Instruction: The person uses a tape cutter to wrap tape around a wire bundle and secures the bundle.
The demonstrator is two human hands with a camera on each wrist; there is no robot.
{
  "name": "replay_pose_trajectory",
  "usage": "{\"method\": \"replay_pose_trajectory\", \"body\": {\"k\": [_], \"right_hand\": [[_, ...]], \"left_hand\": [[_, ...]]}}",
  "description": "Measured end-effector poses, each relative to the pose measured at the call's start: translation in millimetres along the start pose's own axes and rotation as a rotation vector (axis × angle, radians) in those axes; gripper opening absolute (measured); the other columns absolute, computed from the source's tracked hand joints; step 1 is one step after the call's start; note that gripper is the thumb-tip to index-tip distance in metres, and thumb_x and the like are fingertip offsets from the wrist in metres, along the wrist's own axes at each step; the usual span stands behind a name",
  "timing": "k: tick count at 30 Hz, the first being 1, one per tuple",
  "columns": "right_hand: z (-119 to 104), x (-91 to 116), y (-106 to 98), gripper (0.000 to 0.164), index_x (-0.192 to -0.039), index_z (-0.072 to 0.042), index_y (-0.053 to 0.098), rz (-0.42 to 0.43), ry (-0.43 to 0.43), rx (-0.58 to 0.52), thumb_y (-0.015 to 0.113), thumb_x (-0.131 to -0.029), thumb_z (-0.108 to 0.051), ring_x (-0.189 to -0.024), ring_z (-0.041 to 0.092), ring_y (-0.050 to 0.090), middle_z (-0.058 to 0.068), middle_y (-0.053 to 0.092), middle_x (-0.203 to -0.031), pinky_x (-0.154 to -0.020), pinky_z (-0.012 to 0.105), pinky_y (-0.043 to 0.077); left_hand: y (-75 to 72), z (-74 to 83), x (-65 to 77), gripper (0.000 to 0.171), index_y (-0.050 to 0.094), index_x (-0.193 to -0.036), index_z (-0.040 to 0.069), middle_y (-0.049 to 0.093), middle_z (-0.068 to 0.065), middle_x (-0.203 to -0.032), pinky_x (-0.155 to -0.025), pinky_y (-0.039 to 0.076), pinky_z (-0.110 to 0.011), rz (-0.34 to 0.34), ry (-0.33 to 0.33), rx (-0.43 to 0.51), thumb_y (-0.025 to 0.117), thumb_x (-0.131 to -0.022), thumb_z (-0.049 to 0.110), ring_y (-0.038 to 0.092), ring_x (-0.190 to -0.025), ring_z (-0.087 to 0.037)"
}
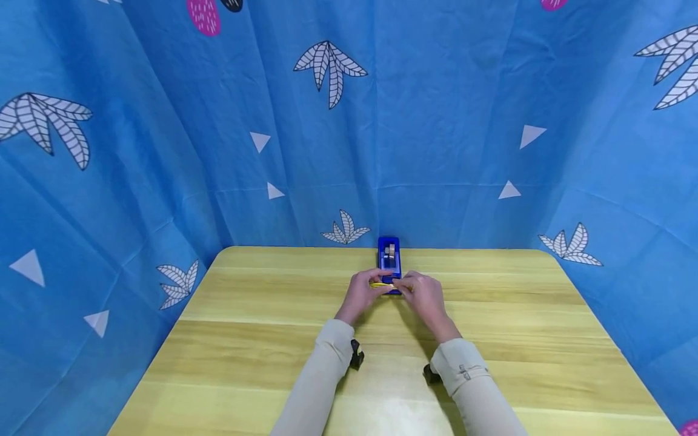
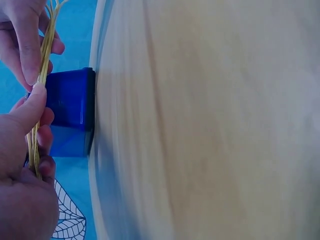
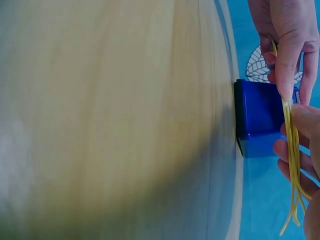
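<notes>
A bundle of thin yellow strands [image 3: 291, 160], which look like wires, is stretched between both hands above the table's far part. My left hand [image 1: 361, 295] pinches it between thumb and fingers. Close beside it, my right hand [image 1: 426, 297] pinches the same bundle, the two thumbs nearly meeting. Loose ends splay out past the right hand in the right wrist view. A small shiny patch shows on the strands between the thumbs; what it is I cannot tell. Just behind the hands stands a blue tape dispenser [image 1: 389, 247] with a roll in it, partly hidden by the fingers.
The wood-grain table [image 1: 262, 351] reaches back to a blue patterned curtain [image 1: 436, 109], which hangs behind and along both sides. Dark straps or mounts [image 1: 356, 354] sit at the wrists by the light sleeves [image 1: 319, 378].
</notes>
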State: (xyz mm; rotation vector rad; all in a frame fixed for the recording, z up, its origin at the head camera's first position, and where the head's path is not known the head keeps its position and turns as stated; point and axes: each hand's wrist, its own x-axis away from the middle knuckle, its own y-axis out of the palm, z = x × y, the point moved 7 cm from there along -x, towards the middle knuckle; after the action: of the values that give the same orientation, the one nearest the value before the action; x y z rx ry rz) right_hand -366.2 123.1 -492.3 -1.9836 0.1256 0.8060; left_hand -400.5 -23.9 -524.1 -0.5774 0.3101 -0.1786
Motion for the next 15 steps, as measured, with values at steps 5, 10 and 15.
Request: {"method": "replay_pose_trajectory", "body": {"k": [5,10,15], "right_hand": [[0.6,-0.1,-2.4,0.007,-0.092,-0.013,0.085,-0.002,-0.013,0.015,0.086,-0.085,-0.016,-0.057,0.012,0.059,0.001,0.073,-0.077,-0.053,0.030,0.049],[0.7,2.0,-3.8,0.014,-0.098,-0.015,0.084,-0.021,-0.018,0.016,0.086,-0.085,-0.019,-0.058,0.010,0.059,-0.001,0.072,-0.080,-0.053,0.026,0.047],[-0.5,4.6,-4.8,0.018,-0.105,-0.016,0.084,-0.039,-0.024,-0.016,0.085,-0.088,-0.021,-0.060,0.008,0.060,-0.003,0.072,-0.083,-0.053,0.023,0.045]], "left_hand": [[0.8,1.5,-0.6,0.040,0.074,-0.130,0.023,0.073,-0.004,-0.106,-0.089,0.056,-0.031,-0.021,0.007,-0.012,0.080,-0.091,0.018,0.061,-0.094,-0.012],[-0.5,4.9,2.0,0.040,0.072,-0.132,0.022,0.074,-0.005,-0.112,-0.091,0.057,-0.033,-0.028,0.027,0.000,0.078,-0.093,0.019,0.063,-0.099,-0.014],[-4.3,7.1,8.6,0.042,0.069,-0.137,0.021,0.073,-0.005,-0.110,-0.094,0.056,-0.038,-0.034,0.042,-0.007,0.076,-0.095,0.020,0.064,-0.100,-0.016]]}}
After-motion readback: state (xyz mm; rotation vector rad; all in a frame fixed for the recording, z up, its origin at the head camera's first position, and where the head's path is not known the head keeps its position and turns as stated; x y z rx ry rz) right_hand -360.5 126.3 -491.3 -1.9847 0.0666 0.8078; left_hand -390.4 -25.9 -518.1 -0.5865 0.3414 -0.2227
